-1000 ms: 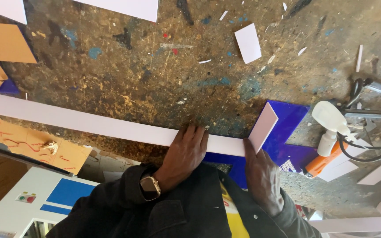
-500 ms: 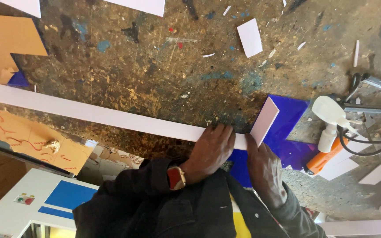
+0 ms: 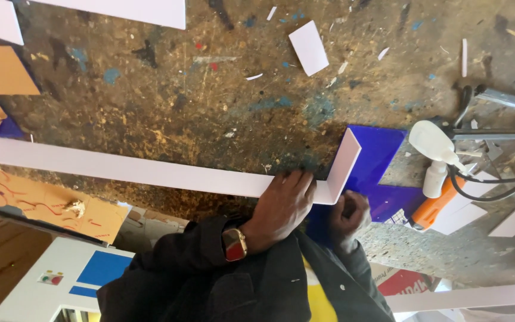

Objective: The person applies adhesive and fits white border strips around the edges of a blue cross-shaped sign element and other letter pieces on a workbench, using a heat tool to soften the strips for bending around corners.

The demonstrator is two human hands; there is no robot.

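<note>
A paint-flecked chipboard workbench (image 3: 210, 119) (scraps scattered about) bears a bent white strip (image 3: 150, 170). The left hand (image 3: 281, 206) presses it flat, fingers spread; the right hand (image 3: 348, 217) pinches its fold.

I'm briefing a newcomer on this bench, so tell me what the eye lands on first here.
First, the long white strip running across the paint-spattered wooden workbench, bent upward at its right end. The left hand, a wristwatch on its wrist, presses flat on the strip beside the bend, while the right hand sits just below the bend. Behind the bend lies a glossy purple sheet.
</note>
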